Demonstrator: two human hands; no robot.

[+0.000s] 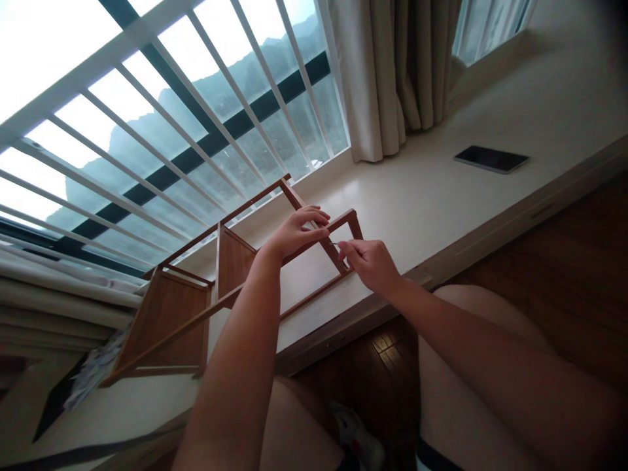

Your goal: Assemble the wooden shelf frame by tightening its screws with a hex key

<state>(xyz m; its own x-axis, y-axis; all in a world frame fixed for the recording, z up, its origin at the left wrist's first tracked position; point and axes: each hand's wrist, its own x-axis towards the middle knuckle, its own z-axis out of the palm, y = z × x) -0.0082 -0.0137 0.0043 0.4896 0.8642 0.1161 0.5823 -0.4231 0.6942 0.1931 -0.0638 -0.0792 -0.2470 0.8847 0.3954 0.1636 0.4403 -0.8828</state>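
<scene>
A brown wooden shelf frame [234,260] lies on its side along the white window ledge, with flat panels at its left part and open bars at its right end. My left hand [300,230] rests over a bar near that right end, thumb and fingers on either side of it. Close by, my right hand [366,261] is closed in a pinch on a thin metal tool [334,244], whose tip meets the end bar. Most of the tool is hidden by my fingers, so its exact kind does not show.
A dark phone [491,159] lies on the ledge [432,196] to the right. Beige curtains [387,78] hang beside the window with white railings [196,98]. Crumpled plastic wrapping [95,369] sits behind the shelf's left end. My legs are below the ledge, above a wooden floor.
</scene>
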